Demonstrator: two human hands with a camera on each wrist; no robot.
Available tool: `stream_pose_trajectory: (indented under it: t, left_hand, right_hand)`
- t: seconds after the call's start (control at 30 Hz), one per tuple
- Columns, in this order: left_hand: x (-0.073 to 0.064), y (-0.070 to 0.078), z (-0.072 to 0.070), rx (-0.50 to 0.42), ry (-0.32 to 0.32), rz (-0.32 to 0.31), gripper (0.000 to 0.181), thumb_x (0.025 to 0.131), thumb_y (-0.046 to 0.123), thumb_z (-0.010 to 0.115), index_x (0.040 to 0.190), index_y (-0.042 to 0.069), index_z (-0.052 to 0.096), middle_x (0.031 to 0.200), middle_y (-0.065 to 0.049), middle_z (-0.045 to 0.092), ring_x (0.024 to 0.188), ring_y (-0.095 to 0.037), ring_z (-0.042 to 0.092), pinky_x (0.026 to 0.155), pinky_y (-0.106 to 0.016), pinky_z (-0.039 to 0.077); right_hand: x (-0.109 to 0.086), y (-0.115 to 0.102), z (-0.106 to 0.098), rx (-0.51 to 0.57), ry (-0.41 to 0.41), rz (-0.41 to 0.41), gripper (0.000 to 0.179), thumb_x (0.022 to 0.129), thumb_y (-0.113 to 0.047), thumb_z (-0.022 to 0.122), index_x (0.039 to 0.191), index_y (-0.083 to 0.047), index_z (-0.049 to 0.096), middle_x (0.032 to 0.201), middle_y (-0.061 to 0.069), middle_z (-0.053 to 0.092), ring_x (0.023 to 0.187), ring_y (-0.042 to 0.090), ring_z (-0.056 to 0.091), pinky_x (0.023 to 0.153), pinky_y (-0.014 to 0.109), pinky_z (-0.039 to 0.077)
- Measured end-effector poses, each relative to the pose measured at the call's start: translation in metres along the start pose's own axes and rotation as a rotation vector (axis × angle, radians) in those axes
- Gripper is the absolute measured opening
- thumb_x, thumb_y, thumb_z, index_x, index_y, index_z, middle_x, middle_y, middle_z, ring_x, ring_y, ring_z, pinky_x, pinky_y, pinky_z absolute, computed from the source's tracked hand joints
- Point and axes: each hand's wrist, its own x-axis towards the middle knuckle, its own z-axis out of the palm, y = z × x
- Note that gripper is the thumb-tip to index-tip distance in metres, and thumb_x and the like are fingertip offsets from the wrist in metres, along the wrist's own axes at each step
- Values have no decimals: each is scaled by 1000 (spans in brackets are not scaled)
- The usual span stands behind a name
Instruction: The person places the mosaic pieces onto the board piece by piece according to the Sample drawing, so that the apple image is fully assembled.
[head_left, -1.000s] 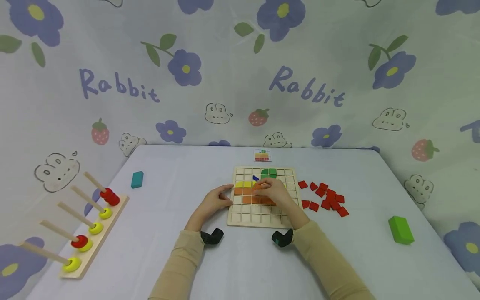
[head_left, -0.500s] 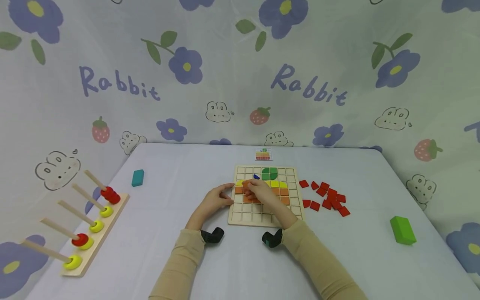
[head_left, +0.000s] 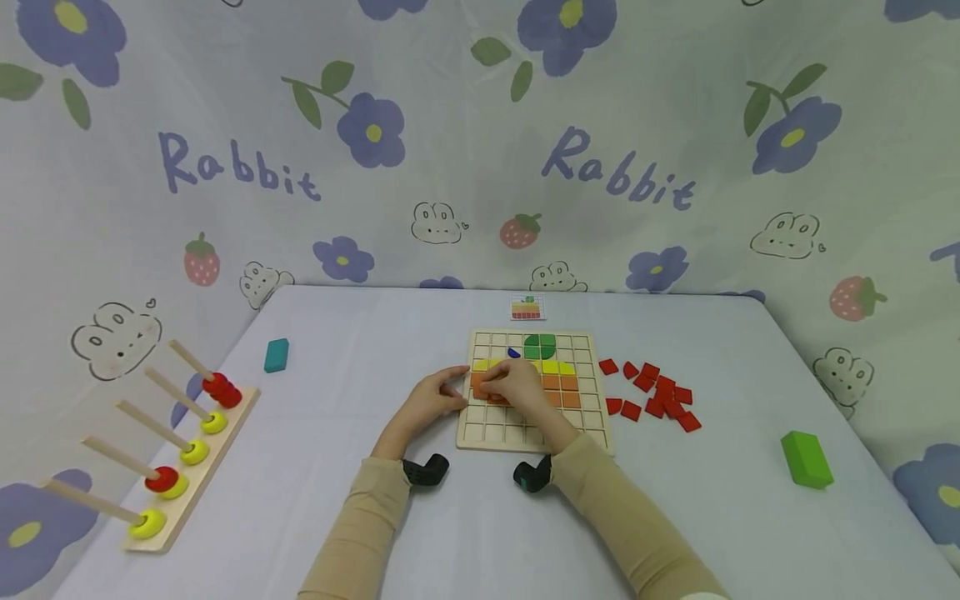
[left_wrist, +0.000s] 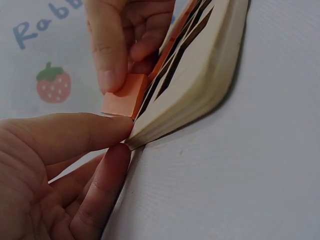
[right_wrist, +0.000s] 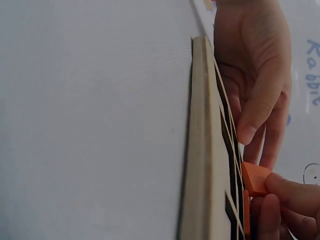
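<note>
My right hand [head_left: 517, 387] pinches an orange square tile [head_left: 478, 386] between thumb and fingertips, over the left end of an orange row on the wooden grid board [head_left: 536, 435]. In both wrist views the tile [left_wrist: 131, 96] stands tilted against the board's surface. My left hand [head_left: 426, 408] rests at the board's left edge, thumb and a finger touching it. Yellow pieces [head_left: 550, 367] form a row above the orange tiles [head_left: 570, 392]. Green pieces [head_left: 540, 346] and a blue piece [head_left: 513, 352] lie farther up. The right hand hides part of the rows.
Loose red pieces [head_left: 663, 396] lie right of the board. Behind it is a small pattern card [head_left: 527, 307]. A peg stand with rings [head_left: 198, 467] occupies the left; a teal block [head_left: 276, 355] and a green block [head_left: 806, 459] stand apart on the table.
My right hand has moved left across the board, carrying the orange tile to the left end of the row. The left hand has stayed at the board's edge.
</note>
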Motion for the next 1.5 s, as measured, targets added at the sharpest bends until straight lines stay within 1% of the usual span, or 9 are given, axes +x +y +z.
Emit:
stream_pose_trajectory:
  t: [0.23, 0.53, 0.67, 0.87, 1.1, 1.2, 1.33, 1.43, 1.5]
  left_hand:
    - [2, 1, 1, -3, 3, 3, 59, 78, 8, 69, 134, 15, 50, 82, -7, 62, 67, -14, 53, 61, -26, 43]
    - [3, 2, 1, -6, -1, 4, 60, 78, 8, 70, 134, 15, 50, 83, -7, 63, 70, -14, 54, 63, -26, 44]
    - [3, 1, 1, -5, 4, -3, 60, 77, 7, 70, 134, 14, 50, 83, -7, 63, 68, -14, 54, 61, -26, 43]
    - [3, 2, 1, 14, 13, -27, 60, 78, 8, 70, 134, 15, 50, 85, -8, 62, 69, -15, 53, 60, -26, 44]
    - [1, 2, 1, 17, 12, -42, 61, 78, 8, 70, 134, 16, 50, 86, -8, 62, 70, -15, 53, 61, -26, 44]
    - [2, 1, 1, 19, 12, -44, 61, 78, 9, 70, 134, 16, 50, 87, -8, 62, 72, -15, 53, 62, -26, 44]
    - [2, 1, 2, 26, 16, -48, 61, 78, 10, 70, 134, 16, 49, 87, -8, 62, 74, -16, 54, 63, -26, 44]
    - [2, 2, 2, 25, 17, -53, 61, 78, 10, 71, 134, 16, 50, 87, -8, 63, 74, -16, 54, 64, -26, 43]
    - [2, 2, 2, 23, 17, -56, 61, 77, 9, 71, 134, 16, 50, 87, -8, 63, 75, -16, 54, 64, -26, 43]
  right_hand:
    - [0, -2, 2, -238, 14, -130, 9, 78, -19, 74, 80, -11, 73, 81, 0, 67, 70, 12, 57, 64, 26, 46]
    - [-1, -3, 3, -325, -31, -199, 7, 79, -17, 72, 76, -13, 69, 74, -3, 62, 69, 12, 52, 65, 26, 43]
    - [-3, -1, -4, -234, -4, -205, 8, 79, -18, 73, 83, -12, 70, 76, -1, 61, 69, 14, 51, 60, 25, 41]
    - [-5, 10, -46, -58, 107, -128, 15, 81, -17, 71, 93, -9, 70, 87, 4, 60, 77, 20, 53, 58, 26, 43]
    - [-12, 38, -119, -28, 236, -45, 26, 86, -15, 64, 109, -2, 65, 98, 13, 60, 82, 23, 54, 64, 31, 48]
    - [-17, 53, -145, -30, 289, 20, 29, 87, -13, 62, 113, -1, 62, 99, 13, 58, 73, 22, 54, 61, 30, 47]
    - [-19, 71, -166, 15, 332, 139, 33, 86, -10, 60, 118, -2, 60, 106, 13, 57, 65, 18, 52, 55, 29, 46]
    - [-18, 82, -173, 32, 339, 180, 35, 85, -9, 60, 120, -2, 58, 116, 16, 56, 66, 16, 52, 54, 28, 46]
    - [-18, 86, -176, -21, 321, 176, 38, 85, -9, 61, 122, -1, 57, 121, 19, 54, 70, 18, 52, 55, 26, 45]
